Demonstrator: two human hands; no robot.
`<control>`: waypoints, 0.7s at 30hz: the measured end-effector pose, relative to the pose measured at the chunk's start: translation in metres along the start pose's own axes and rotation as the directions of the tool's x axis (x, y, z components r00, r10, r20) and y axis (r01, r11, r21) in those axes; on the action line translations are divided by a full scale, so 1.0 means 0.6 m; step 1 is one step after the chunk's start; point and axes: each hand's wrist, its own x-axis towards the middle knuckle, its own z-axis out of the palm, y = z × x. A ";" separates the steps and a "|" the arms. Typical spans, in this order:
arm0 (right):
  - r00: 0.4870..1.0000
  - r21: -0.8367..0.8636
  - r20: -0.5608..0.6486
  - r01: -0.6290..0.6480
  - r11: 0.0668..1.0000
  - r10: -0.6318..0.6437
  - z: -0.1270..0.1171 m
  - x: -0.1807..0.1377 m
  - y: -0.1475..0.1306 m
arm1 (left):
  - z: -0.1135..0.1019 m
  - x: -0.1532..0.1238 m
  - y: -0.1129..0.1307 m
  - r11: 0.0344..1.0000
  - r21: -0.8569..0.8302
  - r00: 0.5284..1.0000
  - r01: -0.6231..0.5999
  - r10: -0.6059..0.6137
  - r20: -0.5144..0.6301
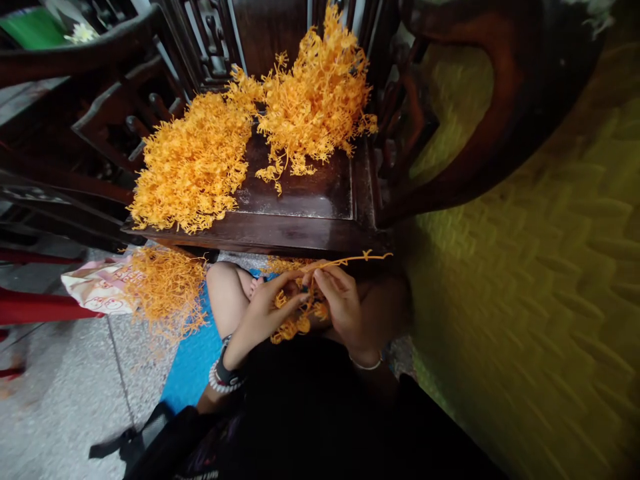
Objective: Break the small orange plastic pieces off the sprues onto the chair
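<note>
Both my hands meet low in the middle of the view, just below the front edge of a dark wooden chair seat (305, 193). My left hand (267, 307) and my right hand (340, 303) are both closed on a small orange plastic sprig (300, 313). One thin orange stem (357, 258) sticks out to the right from between my fingers. Two heaps of the same orange sprigs lie on the seat: a big one at the left (193, 163) and another at the back (317, 93).
A further loose bunch of orange sprigs (167, 290) lies on a pale printed bag (97, 287) on the speckled floor at left. A blue mat (193, 360) is under my knee. A yellow-green textured surface (525, 280) fills the right side. Dark carved chair frames stand at upper left.
</note>
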 end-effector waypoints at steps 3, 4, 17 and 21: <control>0.999 -0.043 -0.043 -0.006 0.999 0.004 -0.009 0.005 -0.007 | -0.010 -0.002 -0.003 0.999 0.016 0.987 0.032 -0.029 -0.159; 0.998 -0.056 -0.062 -0.023 0.998 0.020 -0.013 0.006 -0.010 | -0.016 -0.003 -0.006 1.000 0.014 0.964 0.027 -0.022 -0.264; 0.945 0.020 0.248 -0.224 0.974 0.212 -0.024 -0.052 -0.033 | -0.089 0.001 0.008 0.991 -0.084 0.499 -0.101 -0.022 -0.866; 0.941 -0.065 0.294 -0.158 0.985 0.171 -0.029 -0.061 -0.059 | -0.103 0.010 0.031 0.977 -0.122 0.537 -0.175 -0.009 -0.843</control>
